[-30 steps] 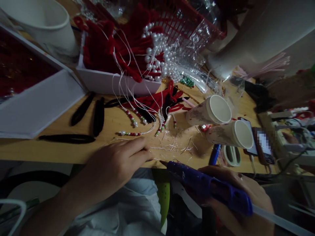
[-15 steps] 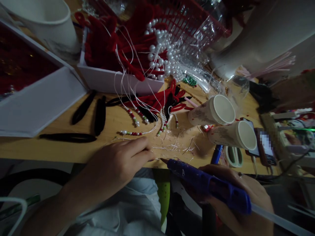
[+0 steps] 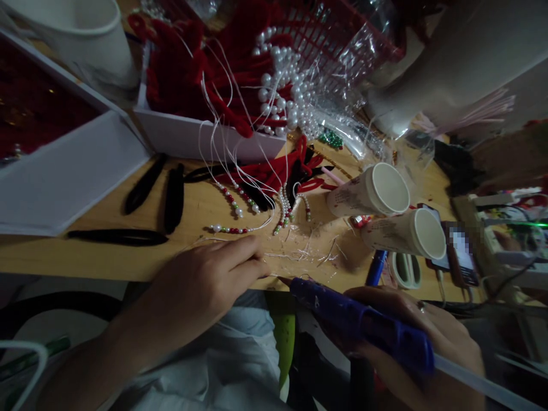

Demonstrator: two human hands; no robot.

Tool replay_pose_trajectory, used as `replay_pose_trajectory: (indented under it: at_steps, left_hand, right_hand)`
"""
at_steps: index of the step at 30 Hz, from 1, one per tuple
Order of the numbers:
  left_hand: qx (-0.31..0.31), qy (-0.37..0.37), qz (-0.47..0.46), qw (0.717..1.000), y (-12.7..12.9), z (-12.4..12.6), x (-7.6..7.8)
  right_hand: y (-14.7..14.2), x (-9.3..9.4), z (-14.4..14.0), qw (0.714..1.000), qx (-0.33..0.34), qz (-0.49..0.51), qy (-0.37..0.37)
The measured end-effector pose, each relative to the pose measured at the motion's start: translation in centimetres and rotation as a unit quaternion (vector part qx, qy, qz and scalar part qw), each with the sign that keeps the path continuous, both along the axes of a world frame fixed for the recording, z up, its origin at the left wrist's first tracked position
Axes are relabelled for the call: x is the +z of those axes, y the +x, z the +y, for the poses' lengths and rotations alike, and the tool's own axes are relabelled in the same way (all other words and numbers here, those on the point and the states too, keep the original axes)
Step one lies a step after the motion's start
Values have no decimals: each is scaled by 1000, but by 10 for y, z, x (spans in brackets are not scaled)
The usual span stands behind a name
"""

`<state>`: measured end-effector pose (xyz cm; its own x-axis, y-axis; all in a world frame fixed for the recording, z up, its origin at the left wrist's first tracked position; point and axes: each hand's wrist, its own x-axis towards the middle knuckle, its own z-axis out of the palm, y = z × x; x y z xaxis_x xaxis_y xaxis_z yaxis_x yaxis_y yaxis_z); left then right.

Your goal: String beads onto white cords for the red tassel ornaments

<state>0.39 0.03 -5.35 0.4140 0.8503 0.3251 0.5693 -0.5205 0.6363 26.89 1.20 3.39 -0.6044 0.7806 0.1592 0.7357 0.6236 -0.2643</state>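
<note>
While the left hand [image 3: 205,285] lies at the near edge of the wooden surface [image 3: 107,257], in the lower middle of the frame, its fingers are pressed together on something small and thin; I cannot tell exactly what, perhaps the end of a white thread, because the light is poor there. The right hand [image 3: 428,337], at the lower right, is closed around the blue glue gun [image 3: 359,322], and the nozzle of this gun points to the left, just beside the fingertips of the left hand. A pale glue stick [image 3: 479,382] comes out from the back of the gun. Above the hands, in the middle of the frame, several short strings of beads [image 3: 240,214] in white, red and green lie on the surface with long white threads, and many thin dried glue threads [image 3: 308,251] are spread near them, so it seems that some gluing is already done. A white box [image 3: 192,137] with red pieces and pearls [image 3: 282,97] in the upper middle is quite full, so I judge that much material is left to work on. Three black strips [image 3: 145,205] lie at the left, and two paper cups [image 3: 385,211] lie on their sides at the right.
</note>
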Motion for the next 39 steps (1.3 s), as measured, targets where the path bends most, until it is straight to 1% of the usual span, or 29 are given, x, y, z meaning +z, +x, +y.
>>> replay_pose_trajectory:
  at_steps: [2, 5, 7, 10, 15, 19, 26, 31, 33, 36, 37, 39]
  left_hand:
    - [-1, 2, -1, 1000, 0, 0, -1]
    - [-7, -4, -2, 1000, -1, 0, -2]
    - [-7, -11, -4, 1000, -1, 0, -2]
    - [-9, -12, -6, 1000, -1, 0, 0]
    - [-10, -11, -3, 1000, -1, -1, -3]
    - [-7, 2, -3, 1000, -1, 0, -4]
    - [-15, 7, -5, 1000, -1, 4, 5]
    - [-17, 9, -16, 1000, 0, 5, 5]
    - [-17, 7, -17, 1000, 0, 5, 5]
    - [-16, 10, -13, 1000, 0, 3, 5]
    - [-15, 10, -12, 1000, 0, 3, 4]
    - [-16, 8, -13, 1000, 0, 2, 3]
  right_hand:
    - [0, 1, -1, 1000, -6, -1, -4]
    - [0, 2, -1, 999, -25, -10, 21]
    - [-1, 1, -2, 1000, -17, -9, 22]
    - [-1, 0, -2, 1000, -3, -5, 4]
    - [0, 1, -4, 999, -27, -20, 38]
    - [-3, 1, -3, 999, -18, -11, 33]
    - [-1, -1, -2, 999, -20, -11, 27]
    - [-4, 0, -1, 999, -9, -21, 32]
    - [-6, 1, -3, 999, -22, -26, 21]
    - [-5, 2, -7, 997, -74, -23, -5]
    - [-4, 3, -7, 997, -73, -19, -10]
    - [-1, 3, -7, 999, -48, -10, -7]
